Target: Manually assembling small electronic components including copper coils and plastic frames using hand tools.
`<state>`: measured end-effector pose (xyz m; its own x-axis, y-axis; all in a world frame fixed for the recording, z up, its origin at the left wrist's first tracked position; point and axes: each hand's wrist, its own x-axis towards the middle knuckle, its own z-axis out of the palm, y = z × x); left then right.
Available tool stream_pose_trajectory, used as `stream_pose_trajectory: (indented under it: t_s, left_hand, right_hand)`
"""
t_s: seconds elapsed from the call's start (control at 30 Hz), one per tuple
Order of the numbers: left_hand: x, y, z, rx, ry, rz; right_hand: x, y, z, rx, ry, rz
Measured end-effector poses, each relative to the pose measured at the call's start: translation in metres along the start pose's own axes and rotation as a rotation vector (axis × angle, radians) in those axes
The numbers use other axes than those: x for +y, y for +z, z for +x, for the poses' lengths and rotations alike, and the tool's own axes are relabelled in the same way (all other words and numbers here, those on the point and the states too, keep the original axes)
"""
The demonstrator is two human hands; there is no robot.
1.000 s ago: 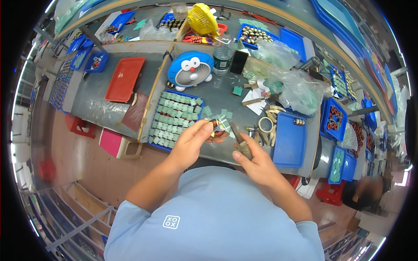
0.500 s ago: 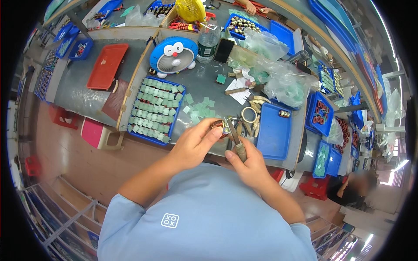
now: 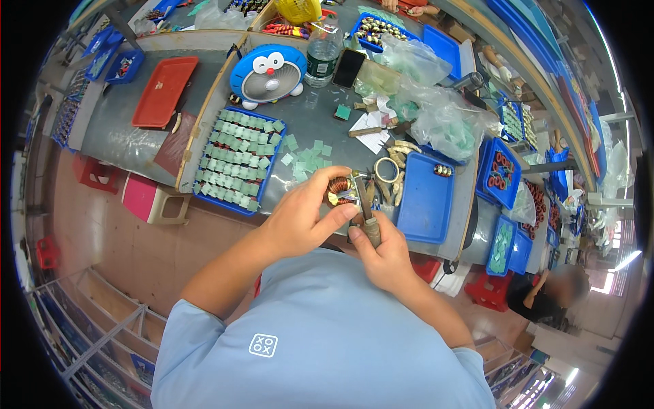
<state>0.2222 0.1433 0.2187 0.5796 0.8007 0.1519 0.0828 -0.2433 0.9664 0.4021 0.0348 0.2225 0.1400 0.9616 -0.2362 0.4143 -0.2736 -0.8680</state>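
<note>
My left hand [image 3: 300,215] pinches a ring-shaped coil [image 3: 340,185] wound with copper wire between thumb and fingers. A knife-like tool [image 3: 372,229] with a wrapped handle and a flat dark blade is gripped in my right hand [image 3: 388,255]. Its blade points away from me, close against the coil's right side; I cannot tell whether they touch. Just beyond my left hand, thin pale green squares [image 3: 308,161] lie loose on the grey bench. To the right of the blade lie a cream ring [image 3: 386,170] and several worn finger-shaped pieces [image 3: 399,187].
At left, a blue tray [image 3: 225,208] bears rows of green squares. The blue tray [image 3: 424,211] at right holds a few coils. Farther back are a blue fan [image 3: 271,85], a bottle [image 3: 321,63], a phone [image 3: 349,68] and plastic bags [image 3: 446,126]. Another person's hands [image 3: 409,7] show at the top.
The coil has turned in my left hand, so more of its ring and its opening show. My left fingers have spread farther around it. The knife stays beside it.
</note>
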Motion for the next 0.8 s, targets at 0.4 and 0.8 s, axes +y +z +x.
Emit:
stream_pose_trajectory:
  t_s: [0.4, 0.8]
  left_hand:
    - [-0.004, 0.002, -0.014, -0.024, 0.02, 0.384]
    - [-0.004, -0.01, -0.005, 0.021, -0.18, -0.171]
  right_hand:
    - [-0.014, 0.013, -0.003, -0.033, 0.04, 0.025]
    - [-0.017, 0.008, 0.01, -0.013, -0.02, -0.039]
